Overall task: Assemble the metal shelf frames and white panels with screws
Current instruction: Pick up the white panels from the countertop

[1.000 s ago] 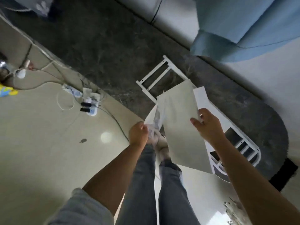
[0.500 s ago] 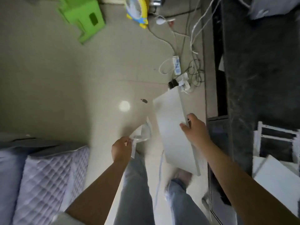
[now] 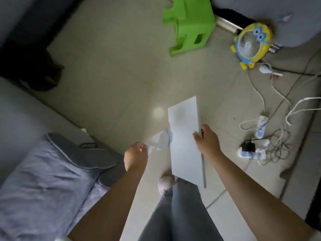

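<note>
My right hand (image 3: pixel 207 141) grips a white panel (image 3: pixel 185 136) by its right long edge and holds it above the tiled floor, with the thumb on the top face. My left hand (image 3: pixel 135 156) pinches a clear plastic bag (image 3: pixel 159 141) that hangs just left of the panel. What the bag holds is too blurred to tell. No metal shelf frame shows in this view. My legs in grey jeans and one light shoe (image 3: pixel 165 186) are below the panel.
A green plastic stool (image 3: pixel 189 23) and a yellow toy-shaped fan (image 3: pixel 251 44) stand at the back. Power strips (image 3: pixel 260 126) and tangled white cables (image 3: pixel 278 101) lie on the floor at the right. A grey cushioned sofa (image 3: pixel 45 180) fills the lower left.
My view has swung left, away from the dark mat with the metal frame and other panels. Both hands still carry the panel and the bag; the stool, fan and sofa came into view.
</note>
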The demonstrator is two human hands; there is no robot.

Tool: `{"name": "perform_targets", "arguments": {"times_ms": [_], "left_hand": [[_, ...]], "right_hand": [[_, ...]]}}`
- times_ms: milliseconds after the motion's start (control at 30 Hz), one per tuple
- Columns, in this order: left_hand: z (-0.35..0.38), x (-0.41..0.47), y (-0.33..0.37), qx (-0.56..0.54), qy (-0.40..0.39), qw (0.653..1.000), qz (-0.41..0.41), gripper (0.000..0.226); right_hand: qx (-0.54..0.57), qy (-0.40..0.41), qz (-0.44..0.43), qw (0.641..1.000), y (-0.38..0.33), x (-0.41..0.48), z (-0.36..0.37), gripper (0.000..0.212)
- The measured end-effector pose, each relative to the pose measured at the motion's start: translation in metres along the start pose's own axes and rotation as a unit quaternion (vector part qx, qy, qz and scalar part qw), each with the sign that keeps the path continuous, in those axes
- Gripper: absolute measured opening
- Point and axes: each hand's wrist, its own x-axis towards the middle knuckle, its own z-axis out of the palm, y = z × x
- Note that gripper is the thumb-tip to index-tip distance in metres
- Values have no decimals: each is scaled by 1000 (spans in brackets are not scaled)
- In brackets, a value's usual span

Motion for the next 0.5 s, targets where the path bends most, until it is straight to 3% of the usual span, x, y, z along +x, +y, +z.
{"name": "perform_targets", "arguments": {"times_ms": [167,333,500], "left_hand": [[-69,96,34,-49,34,997,-58,21],[-140,193,70,-77,66,988,-115,26],[-204,284,84,-107,109,974,-166,28]], "right_hand": [[-24,-14,-52,998,-93,98,-11,14],[-127,-26,-123,984,-213,204,-26,15],[-215,-60,-189,956,-351,308,9,16]]}}
